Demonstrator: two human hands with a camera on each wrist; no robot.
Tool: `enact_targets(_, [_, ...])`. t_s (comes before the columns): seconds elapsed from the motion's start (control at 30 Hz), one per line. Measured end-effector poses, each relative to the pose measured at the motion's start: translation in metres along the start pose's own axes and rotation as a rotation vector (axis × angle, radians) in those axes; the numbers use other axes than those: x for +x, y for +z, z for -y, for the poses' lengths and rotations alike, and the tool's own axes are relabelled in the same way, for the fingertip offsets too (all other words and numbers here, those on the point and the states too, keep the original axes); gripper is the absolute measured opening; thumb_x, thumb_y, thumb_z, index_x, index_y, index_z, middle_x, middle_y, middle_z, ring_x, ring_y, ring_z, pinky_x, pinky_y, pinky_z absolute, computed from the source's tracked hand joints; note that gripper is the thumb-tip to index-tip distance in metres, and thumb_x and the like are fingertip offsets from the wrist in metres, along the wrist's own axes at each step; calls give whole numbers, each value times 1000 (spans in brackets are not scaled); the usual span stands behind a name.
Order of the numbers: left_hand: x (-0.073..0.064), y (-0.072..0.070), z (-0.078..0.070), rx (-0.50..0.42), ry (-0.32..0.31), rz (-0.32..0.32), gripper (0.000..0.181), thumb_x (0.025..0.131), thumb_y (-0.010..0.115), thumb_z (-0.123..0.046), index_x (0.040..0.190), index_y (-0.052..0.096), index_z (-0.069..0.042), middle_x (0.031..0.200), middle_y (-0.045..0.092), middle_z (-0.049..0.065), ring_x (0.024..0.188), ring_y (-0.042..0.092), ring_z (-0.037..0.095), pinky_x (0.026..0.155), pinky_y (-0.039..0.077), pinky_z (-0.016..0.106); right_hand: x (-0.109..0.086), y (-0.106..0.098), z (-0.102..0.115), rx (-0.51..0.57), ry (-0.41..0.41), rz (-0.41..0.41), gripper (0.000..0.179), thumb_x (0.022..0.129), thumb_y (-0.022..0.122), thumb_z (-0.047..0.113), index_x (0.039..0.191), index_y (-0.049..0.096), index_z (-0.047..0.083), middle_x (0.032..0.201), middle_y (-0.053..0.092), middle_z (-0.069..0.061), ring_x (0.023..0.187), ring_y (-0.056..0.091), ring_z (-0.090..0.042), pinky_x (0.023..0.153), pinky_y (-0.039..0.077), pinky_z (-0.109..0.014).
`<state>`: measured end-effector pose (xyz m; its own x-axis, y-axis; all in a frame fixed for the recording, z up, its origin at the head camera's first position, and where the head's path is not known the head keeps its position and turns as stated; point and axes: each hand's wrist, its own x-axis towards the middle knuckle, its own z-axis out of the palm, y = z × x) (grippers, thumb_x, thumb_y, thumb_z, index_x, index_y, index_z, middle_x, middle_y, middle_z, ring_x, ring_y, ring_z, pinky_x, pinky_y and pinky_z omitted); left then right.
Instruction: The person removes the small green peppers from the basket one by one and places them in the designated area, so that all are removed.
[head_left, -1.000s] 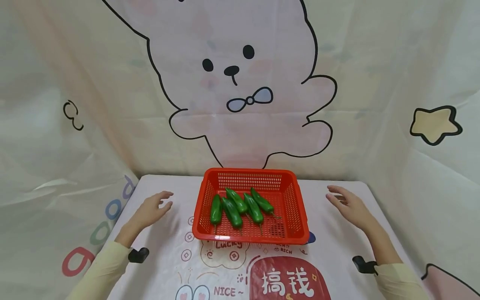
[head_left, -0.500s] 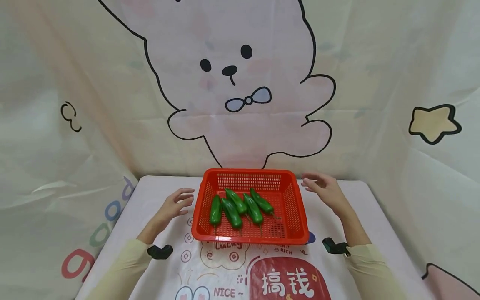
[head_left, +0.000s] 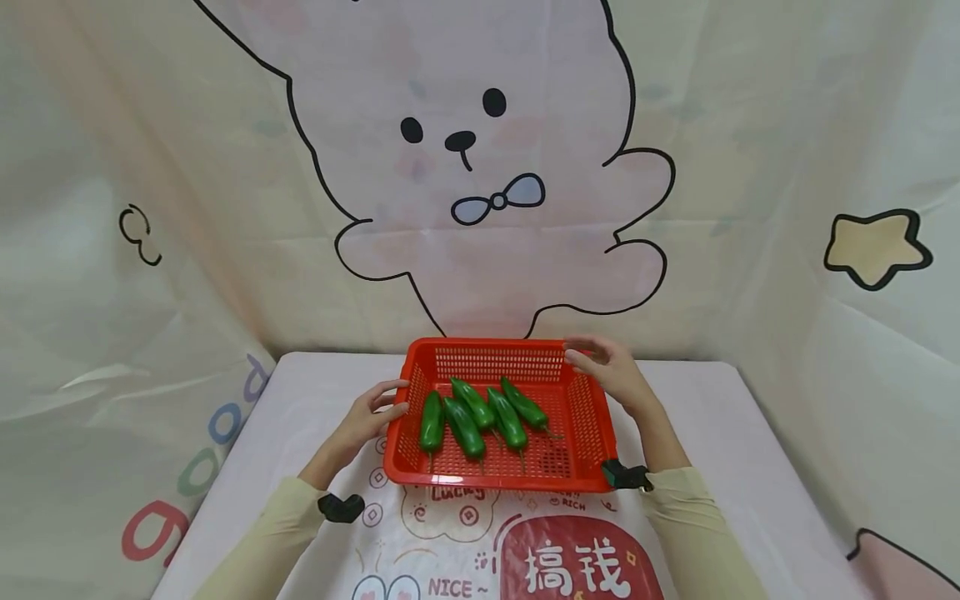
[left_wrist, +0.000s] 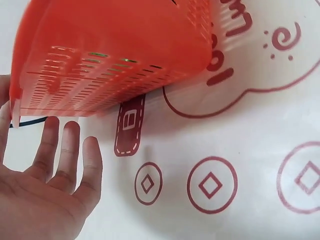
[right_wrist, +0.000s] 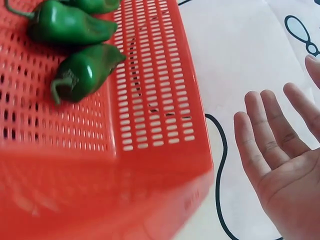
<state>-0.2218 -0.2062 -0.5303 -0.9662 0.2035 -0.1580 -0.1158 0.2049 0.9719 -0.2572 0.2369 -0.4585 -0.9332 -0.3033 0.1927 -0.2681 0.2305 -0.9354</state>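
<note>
Pale cloth backdrop (head_left: pixel 480 275), printed with a large bear-like figure, standing behind the table; similar cloth hangs at both sides, a yellow star (head_left: pixel 877 247) being printed on the right. The table (head_left: pixel 697 433) bears a white covering with lettering and a red printed patch (head_left: pixel 555 533) nearest the person. On it, towards the far edge and roughly midway across, sits a red perforated basket (head_left: pixel 495 483), its long axis running left to right, that is, from one hand to the other. This is the governing relation: the basket lies to the right of the left hand's fingers and to the left of the right hand's. The left hand (head_left: pixel 365 417) appears the nearer, its fingertips at the basket's left short side; whether they touch the rim cannot be told. Its fingers are spread apart. The right hand (head_left: pixel 618 375) overlaps the far right corner in the head view, yet the right wrist view shows a gap between fingertips and rim; its fingers are extended, slightly parted, and hold nothing. Smallest, five green peppers (head_left: pixel 465 429) lie inside the basket, left of centre and towards the middle, stems pointing mostly towards the person.
</note>
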Motion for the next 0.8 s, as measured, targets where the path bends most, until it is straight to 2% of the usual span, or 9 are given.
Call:
enact_targets(0.13, [1, -1, -3, 41, 18, 8, 54, 99, 69, -19, 149, 49, -14, 150, 42, 26, 133, 44, 48, 85, 58, 49, 5, 7, 0, 3, 11, 0, 44, 102, 66, 16, 139, 56, -5, 133, 58, -25, 116, 61, -34, 96, 52, -50])
enact_targets(0.23, [1, -2, -5, 67, 19, -3, 54, 98, 71, -21, 148, 50, -14, 149, 44, 26, 131, 47, 48, 83, 59, 47, 9, 11, 0, -7, 7, 3, 43, 101, 66, 17, 139, 57, -3, 133, 58, -27, 113, 62, -38, 95, 53, -53])
enact_targets(0.37, [1, -3, -5, 83, 13, -9, 55, 98, 71, -23, 148, 50, -14, 147, 46, 27, 128, 50, 47, 83, 59, 46, 13, 19, 1, -45, -6, 6, 42, 101, 67, 17, 139, 58, 1, 132, 59, -26, 108, 64, -39, 92, 55, -47])
enact_targets(0.47, [0, -3, -5, 91, 8, -14, 55, 98, 71, -23, 148, 50, -14, 145, 47, 27, 126, 51, 47, 83, 59, 46, 16, 24, -1, -59, -8, 21, 45, 99, 69, 14, 139, 57, -2, 132, 59, -27, 109, 64, -39, 91, 54, -49])
enact_targets(0.6, [-1, -2, -3, 100, -4, -20, 55, 98, 71, -26, 147, 51, -16, 144, 48, 26, 126, 51, 45, 83, 59, 46, 19, 30, -6, -52, -1, 50, 48, 97, 71, 9, 141, 54, -3, 133, 58, -28, 112, 63, -42, 92, 52, -57])
enact_targets(0.8, [-1, -1, -3, 102, -14, -22, 53, 98, 71, -24, 147, 51, -18, 144, 49, 25, 125, 52, 44, 83, 59, 46, 22, 38, -15, -45, -6, 59, 49, 96, 72, 7, 141, 55, -3, 133, 57, -29, 114, 61, -44, 91, 54, -51])
